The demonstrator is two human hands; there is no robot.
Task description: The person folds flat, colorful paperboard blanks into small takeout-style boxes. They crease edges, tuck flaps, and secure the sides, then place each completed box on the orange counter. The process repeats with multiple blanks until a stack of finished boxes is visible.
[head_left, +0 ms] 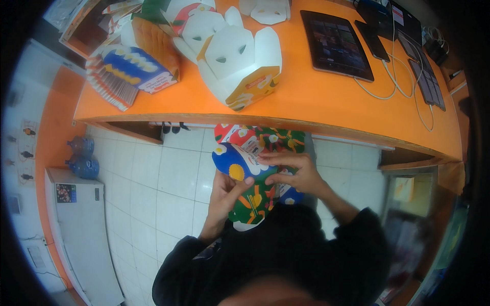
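Observation:
Over my lap I hold a blue printed food carton (pixel 239 159), seemingly flat, with egg and yellow shapes on it. My left hand (pixel 223 196) grips its lower left edge, thumb on top. From the right, my right hand (pixel 301 172) closes on its other side, fingers across the top and thumb below. Under it on my lap lie more cartons: a green one (pixel 253 204) with orange shapes, and a red one (pixel 236 133) by the table edge. What is beneath my right palm is partly hidden.
On the orange table (pixel 296 97) stand an open white-and-orange box (pixel 240 56) and a blue carton (pixel 140 69) beside a stack of flat sleeves (pixel 109 84). A tablet (pixel 337 46) and cabled phones (pixel 426 84) lie right. Water jugs (pixel 83 166) stand by a white freezer (pixel 76 219).

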